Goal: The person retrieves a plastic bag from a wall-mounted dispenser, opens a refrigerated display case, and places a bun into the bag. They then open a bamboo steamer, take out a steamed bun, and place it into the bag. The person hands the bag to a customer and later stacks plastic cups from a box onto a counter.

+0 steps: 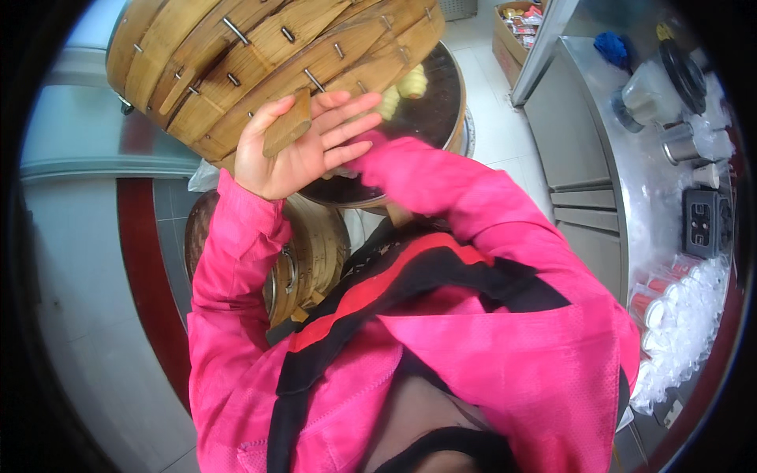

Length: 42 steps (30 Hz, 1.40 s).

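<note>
My left hand (290,162) is palm up under a stack of bamboo steamer tiers (195,77), which is tilted upward. A wooden handle (288,127) of the stack lies between my thumb and palm; my other fingers stretch out straight. Beneath the raised stack is a round steamer tray (434,109) with a dark base. Pale yellow, ridged buns (412,81) sit on it near the stack's edge. My right sleeve (432,174), blurred, reaches over the tray. The right hand itself is hidden behind my left fingers.
Another bamboo steamer (316,248) stands low at the left, beside my body. Along the right runs a steel counter (597,118) with a blender jug (647,91), a metal cup (677,143), a dark appliance (704,223) and bagged paper cups (656,310). A cardboard box (507,47) is on the floor.
</note>
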Each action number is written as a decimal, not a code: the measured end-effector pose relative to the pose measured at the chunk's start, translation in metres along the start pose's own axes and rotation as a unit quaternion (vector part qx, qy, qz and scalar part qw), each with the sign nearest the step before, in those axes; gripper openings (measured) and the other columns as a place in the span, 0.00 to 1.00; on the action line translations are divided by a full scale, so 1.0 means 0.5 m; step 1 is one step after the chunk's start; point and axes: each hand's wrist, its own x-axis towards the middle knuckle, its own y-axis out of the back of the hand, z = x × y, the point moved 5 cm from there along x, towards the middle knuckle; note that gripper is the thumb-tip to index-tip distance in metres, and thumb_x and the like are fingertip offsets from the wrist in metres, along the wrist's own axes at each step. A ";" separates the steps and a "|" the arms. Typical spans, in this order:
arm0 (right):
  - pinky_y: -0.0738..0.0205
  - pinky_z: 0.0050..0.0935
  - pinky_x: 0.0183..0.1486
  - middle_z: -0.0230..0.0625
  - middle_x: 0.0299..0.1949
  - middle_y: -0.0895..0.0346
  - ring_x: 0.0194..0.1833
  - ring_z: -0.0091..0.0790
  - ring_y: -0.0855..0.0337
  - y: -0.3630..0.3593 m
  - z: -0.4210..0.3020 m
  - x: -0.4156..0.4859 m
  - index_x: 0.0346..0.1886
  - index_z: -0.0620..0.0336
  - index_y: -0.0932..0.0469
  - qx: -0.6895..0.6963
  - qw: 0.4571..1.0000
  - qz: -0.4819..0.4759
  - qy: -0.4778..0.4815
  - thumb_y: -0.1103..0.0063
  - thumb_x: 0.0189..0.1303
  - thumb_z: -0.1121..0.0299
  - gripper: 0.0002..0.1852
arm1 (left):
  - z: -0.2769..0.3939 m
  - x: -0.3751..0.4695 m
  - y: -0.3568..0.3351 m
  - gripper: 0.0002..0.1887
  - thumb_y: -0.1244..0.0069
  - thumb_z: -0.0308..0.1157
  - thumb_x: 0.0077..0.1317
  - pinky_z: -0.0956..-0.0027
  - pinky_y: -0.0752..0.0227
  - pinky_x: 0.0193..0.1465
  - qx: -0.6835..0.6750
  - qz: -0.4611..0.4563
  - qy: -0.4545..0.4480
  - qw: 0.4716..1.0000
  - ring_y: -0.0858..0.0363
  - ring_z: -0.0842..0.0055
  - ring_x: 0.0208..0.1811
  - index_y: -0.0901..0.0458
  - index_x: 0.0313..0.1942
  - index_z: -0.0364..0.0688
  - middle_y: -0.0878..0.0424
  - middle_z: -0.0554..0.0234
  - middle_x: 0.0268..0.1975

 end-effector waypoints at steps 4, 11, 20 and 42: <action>0.27 0.27 0.29 0.40 0.27 0.26 0.29 0.32 0.22 0.161 -0.015 -0.225 0.39 0.63 0.31 0.134 0.975 -0.178 -0.018 0.49 0.53 0.66 0.12 | -0.066 -0.011 0.035 0.20 0.63 0.42 0.62 0.55 0.48 0.63 -0.074 0.017 -0.009 0.997 0.50 0.57 0.65 0.32 0.48 0.37 0.50 0.42 0.64; 0.29 0.24 0.34 0.36 0.39 0.28 0.32 0.29 0.25 0.339 0.071 -0.672 0.49 0.65 0.33 0.332 0.937 0.111 0.009 0.53 0.58 0.61 0.20 | -0.376 0.014 0.198 0.11 0.60 0.39 0.61 0.72 0.32 0.29 -0.189 0.131 0.067 0.971 0.37 0.74 0.26 0.32 0.33 0.39 0.38 0.66 0.23; 0.33 0.20 0.23 0.30 0.30 0.30 0.25 0.22 0.29 0.275 -0.030 -0.754 0.40 0.62 0.32 0.217 0.974 0.039 -0.049 0.56 0.56 0.70 0.10 | -0.589 0.024 0.158 0.35 0.67 0.57 0.62 0.56 0.54 0.64 -0.154 0.011 0.158 0.975 0.45 0.68 0.64 0.44 0.60 0.36 0.42 0.55 0.62; 0.25 0.26 0.31 0.39 0.34 0.25 0.30 0.32 0.22 0.053 0.063 -1.097 0.49 0.66 0.33 0.427 0.803 0.413 0.050 0.54 0.59 0.62 0.19 | -0.672 0.108 -0.214 0.10 0.63 0.35 0.67 0.76 0.37 0.28 0.013 -0.152 0.238 0.959 0.35 0.82 0.20 0.31 0.28 0.41 0.33 0.70 0.18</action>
